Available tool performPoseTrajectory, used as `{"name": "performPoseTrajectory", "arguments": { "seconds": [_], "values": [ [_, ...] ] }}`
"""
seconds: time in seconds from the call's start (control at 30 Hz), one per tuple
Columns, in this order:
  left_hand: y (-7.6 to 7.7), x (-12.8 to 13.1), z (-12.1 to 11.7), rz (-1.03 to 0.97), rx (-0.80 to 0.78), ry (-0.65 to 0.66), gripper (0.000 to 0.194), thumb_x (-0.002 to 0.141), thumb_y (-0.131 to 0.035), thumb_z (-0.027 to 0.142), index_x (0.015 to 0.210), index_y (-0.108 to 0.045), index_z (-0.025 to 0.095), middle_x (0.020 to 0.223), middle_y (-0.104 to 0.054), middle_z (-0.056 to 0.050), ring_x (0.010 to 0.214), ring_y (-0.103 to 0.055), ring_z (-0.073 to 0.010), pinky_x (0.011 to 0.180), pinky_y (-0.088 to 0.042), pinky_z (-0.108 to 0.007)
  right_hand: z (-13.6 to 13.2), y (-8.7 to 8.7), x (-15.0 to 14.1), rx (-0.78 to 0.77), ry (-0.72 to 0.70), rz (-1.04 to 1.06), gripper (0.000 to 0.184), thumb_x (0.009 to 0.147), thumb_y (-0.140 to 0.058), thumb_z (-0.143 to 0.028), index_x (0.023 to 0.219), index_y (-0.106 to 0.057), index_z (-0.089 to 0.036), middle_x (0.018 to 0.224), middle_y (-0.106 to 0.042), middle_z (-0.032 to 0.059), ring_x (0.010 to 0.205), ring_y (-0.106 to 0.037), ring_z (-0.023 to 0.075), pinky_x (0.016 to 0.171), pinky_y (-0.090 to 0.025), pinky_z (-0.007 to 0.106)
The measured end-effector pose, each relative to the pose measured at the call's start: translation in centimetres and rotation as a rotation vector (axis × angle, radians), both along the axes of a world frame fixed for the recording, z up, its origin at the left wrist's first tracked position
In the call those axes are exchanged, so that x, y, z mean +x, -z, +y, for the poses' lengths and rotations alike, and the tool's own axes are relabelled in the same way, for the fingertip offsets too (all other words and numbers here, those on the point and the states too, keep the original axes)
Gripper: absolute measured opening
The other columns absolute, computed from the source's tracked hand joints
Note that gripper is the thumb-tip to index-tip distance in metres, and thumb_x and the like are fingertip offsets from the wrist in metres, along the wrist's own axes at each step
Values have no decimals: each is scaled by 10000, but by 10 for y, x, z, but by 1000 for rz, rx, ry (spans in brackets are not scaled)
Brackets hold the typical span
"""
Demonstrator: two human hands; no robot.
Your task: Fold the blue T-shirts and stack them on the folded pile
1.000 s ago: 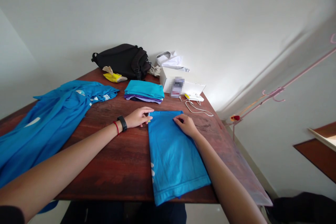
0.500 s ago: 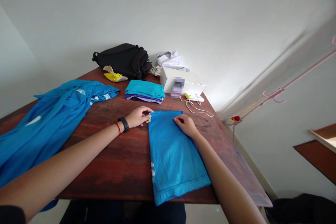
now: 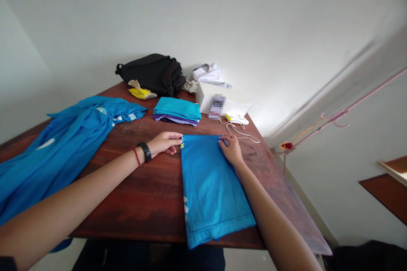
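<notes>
A blue shirt (image 3: 211, 182) lies folded into a long panel in front of me, its near end reaching over the table edge. At its far left corner, my left hand (image 3: 163, 142) pinches the fabric with the fingertips, beside a small yellow and white print. My right hand (image 3: 230, 148) has thumb and fingers closed at the far right corner. Another blue shirt (image 3: 73, 139) is spread loosely on the left side of the table. Beyond my hands sits a stack of folded clothes (image 3: 177, 109), turquoise on top and purple below.
The dark wooden table (image 3: 133, 207) carries a black bag (image 3: 149, 74), a yellow packet (image 3: 140, 92), a white box (image 3: 203, 97), white cloth (image 3: 211, 74) and a white cable (image 3: 243, 135). A pink rack (image 3: 337, 116) stands to the right.
My right hand has slid outward and slightly away from me to the far right corner. My left hand has shifted a little left, its fingers straighter at the corner.
</notes>
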State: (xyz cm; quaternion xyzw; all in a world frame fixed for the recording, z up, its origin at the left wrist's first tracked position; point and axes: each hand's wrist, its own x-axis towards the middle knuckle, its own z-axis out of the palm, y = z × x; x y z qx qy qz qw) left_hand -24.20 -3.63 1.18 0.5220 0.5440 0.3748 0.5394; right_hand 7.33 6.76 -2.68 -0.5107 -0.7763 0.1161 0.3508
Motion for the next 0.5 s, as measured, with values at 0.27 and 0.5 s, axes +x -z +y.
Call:
{"name": "performPoseTrajectory", "arguments": {
  "seconds": [0.27, 0.5],
  "values": [
    [-6, 3, -9, -155, -105, 84, 656, 786, -786, 423, 1346, -594, 138, 1127, -673, -108, 646, -587, -87, 579, -523, -210, -2, 1, -1, -41, -55, -35, 302, 867, -616, -402, 1092, -728, -234, 1158, -580, 112, 1118, -579, 298, 1026, -450, 478],
    [-2, -4, -7, -231, -162, 169, 592, 816, -759, 441, 1342, -616, 209, 1312, -620, -112, 470, -421, -21, 450, -481, -217, -4, 0, -3, -29, -117, -12, 299, 879, -611, -388, 1099, -721, -218, 1217, -565, 124, 1209, -553, 293, 1074, -426, 452]
  ]
}}
